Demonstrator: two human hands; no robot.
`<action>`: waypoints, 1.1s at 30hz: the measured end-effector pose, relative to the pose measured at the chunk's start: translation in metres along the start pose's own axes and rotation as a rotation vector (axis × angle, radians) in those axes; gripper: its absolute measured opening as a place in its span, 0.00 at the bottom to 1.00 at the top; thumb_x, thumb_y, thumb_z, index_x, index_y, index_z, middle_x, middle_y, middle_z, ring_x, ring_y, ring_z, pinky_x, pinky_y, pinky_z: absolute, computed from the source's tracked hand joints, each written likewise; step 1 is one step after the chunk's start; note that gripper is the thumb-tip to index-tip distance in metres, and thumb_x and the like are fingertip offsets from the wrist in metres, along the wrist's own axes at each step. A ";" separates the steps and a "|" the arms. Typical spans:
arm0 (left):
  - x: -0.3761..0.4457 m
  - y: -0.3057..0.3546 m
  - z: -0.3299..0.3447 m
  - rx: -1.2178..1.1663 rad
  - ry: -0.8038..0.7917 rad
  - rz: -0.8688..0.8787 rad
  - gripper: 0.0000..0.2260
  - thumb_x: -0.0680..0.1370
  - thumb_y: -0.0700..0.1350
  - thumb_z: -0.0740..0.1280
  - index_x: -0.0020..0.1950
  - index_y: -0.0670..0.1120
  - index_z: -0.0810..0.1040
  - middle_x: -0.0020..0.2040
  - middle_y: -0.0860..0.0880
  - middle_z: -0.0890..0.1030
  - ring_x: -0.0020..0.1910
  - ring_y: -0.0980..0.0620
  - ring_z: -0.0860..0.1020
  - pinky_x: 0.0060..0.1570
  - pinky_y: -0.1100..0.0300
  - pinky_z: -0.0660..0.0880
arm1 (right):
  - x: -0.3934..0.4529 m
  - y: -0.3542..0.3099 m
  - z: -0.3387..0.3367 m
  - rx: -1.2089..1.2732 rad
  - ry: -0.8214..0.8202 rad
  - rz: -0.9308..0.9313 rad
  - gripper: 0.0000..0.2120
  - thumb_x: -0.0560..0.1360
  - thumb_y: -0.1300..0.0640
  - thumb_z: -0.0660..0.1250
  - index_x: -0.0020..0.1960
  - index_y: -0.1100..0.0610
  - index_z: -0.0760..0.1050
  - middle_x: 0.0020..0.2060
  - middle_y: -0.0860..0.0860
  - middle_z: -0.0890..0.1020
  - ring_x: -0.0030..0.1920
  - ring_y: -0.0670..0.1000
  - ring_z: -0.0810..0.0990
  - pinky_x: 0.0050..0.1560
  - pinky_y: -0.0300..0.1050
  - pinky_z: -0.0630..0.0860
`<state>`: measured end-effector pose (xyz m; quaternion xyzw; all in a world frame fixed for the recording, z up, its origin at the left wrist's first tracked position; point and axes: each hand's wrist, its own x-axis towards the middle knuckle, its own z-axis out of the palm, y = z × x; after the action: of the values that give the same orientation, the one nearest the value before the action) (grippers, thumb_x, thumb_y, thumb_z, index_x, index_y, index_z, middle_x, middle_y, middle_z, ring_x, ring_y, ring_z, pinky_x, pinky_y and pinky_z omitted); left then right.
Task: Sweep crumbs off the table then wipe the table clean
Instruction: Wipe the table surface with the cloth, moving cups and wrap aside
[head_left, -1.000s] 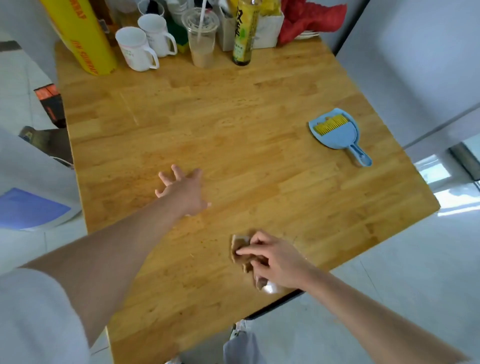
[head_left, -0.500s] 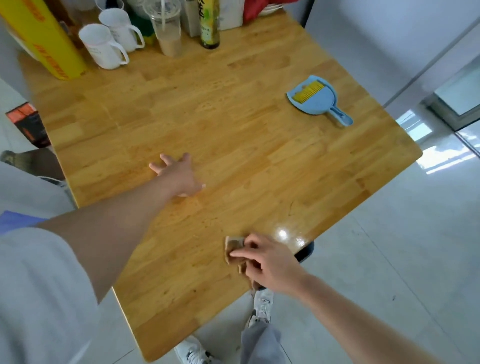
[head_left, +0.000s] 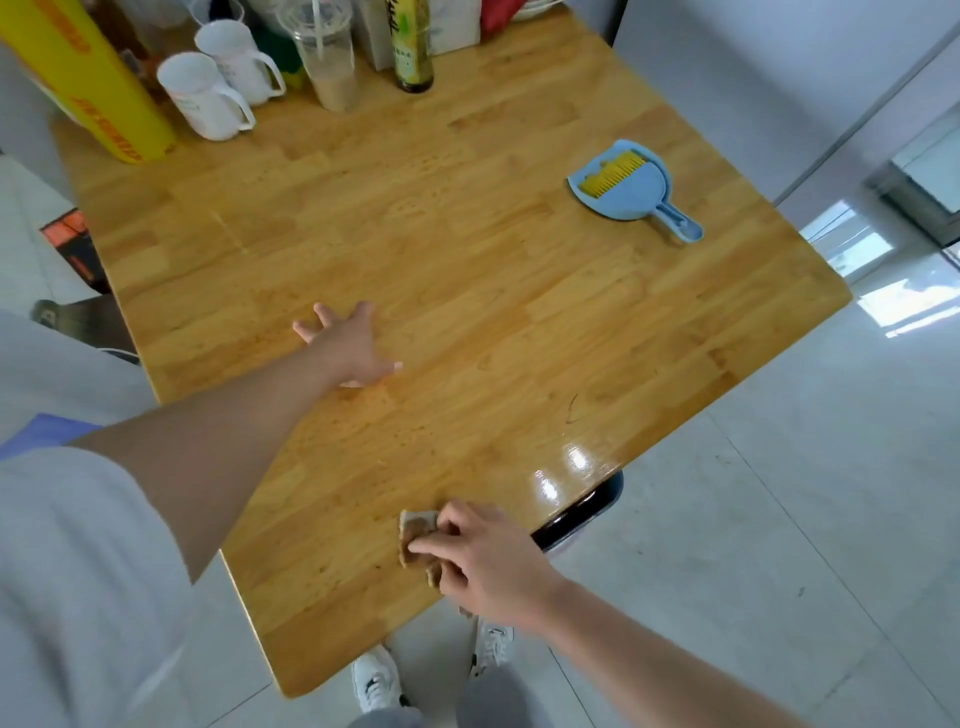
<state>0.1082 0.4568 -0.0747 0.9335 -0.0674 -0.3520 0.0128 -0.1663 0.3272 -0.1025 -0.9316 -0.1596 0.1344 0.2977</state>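
My right hand (head_left: 480, 564) presses a small brown cloth (head_left: 415, 535) flat on the wooden table (head_left: 467, 291), close to the near edge. Most of the cloth is hidden under my fingers. My left hand (head_left: 349, 345) lies palm down on the table's middle left, fingers spread, holding nothing. A blue dustpan (head_left: 636, 195) with a yellow brush inside lies at the far right of the table, well away from both hands. I cannot make out any crumbs on the wood.
Along the far edge stand a yellow roll (head_left: 88, 83), two white mugs (head_left: 202, 98), a plastic cup with a straw (head_left: 330, 62) and a bottle (head_left: 410, 47). A dark chair seat (head_left: 582, 512) pokes out under the near right edge. My shoes (head_left: 376, 683) are on the grey floor.
My right hand with the cloth has stayed at the table's near edge. The left hand has stayed flat on the wood. My view has swung right, showing more floor.
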 end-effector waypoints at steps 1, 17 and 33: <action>0.001 -0.001 0.001 -0.012 0.003 0.004 0.44 0.75 0.64 0.68 0.81 0.52 0.45 0.79 0.32 0.40 0.77 0.29 0.39 0.75 0.34 0.46 | -0.001 0.007 -0.004 -0.012 -0.041 -0.061 0.18 0.76 0.55 0.64 0.64 0.45 0.77 0.50 0.48 0.74 0.44 0.48 0.77 0.45 0.43 0.78; -0.011 -0.003 0.006 -0.274 0.018 0.020 0.37 0.78 0.49 0.70 0.80 0.56 0.50 0.79 0.39 0.34 0.77 0.29 0.37 0.73 0.31 0.49 | 0.046 -0.061 0.034 -0.084 0.045 0.011 0.18 0.75 0.51 0.62 0.64 0.45 0.76 0.53 0.50 0.76 0.46 0.49 0.77 0.45 0.46 0.80; -0.043 -0.158 0.011 0.051 -0.006 0.291 0.43 0.74 0.59 0.72 0.81 0.61 0.48 0.81 0.40 0.38 0.78 0.30 0.41 0.76 0.39 0.52 | 0.039 -0.138 0.085 0.032 0.173 0.395 0.15 0.73 0.54 0.68 0.57 0.42 0.80 0.54 0.44 0.76 0.42 0.45 0.79 0.42 0.39 0.77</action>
<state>0.0876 0.6193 -0.0657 0.9128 -0.2109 -0.3475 0.0397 -0.1896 0.4920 -0.0933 -0.9480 0.0545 0.1120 0.2930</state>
